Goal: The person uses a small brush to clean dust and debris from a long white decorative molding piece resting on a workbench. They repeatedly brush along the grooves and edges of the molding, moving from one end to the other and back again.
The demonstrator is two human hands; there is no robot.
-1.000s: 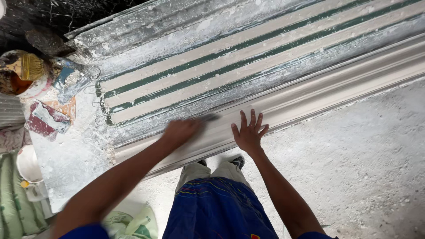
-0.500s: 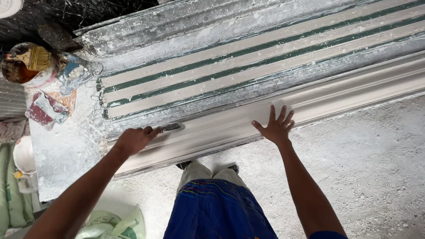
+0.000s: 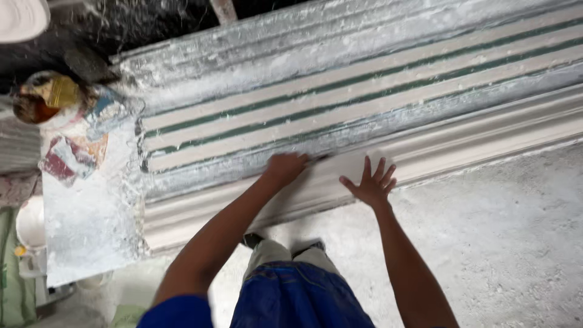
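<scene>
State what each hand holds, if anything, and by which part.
The left hand is closed on a thin dark tool, probably its handle end. The right hand holds nothing, lying flat on the long white plaster moulding.

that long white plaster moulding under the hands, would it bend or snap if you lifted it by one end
The plaster moulding looks long, thin and cast, so probably brittle and apt to crack when lifted. Powdery dust suggests a slippery grip. The right hand lies flat on it.

Left hand (image 3: 285,168): fist closed, knuckles up, arm reaching forward and nearly straight. Right hand (image 3: 369,184): flat, palm down, fingers (image 3: 381,169) spread wide, arm extended beside the left one.
</scene>
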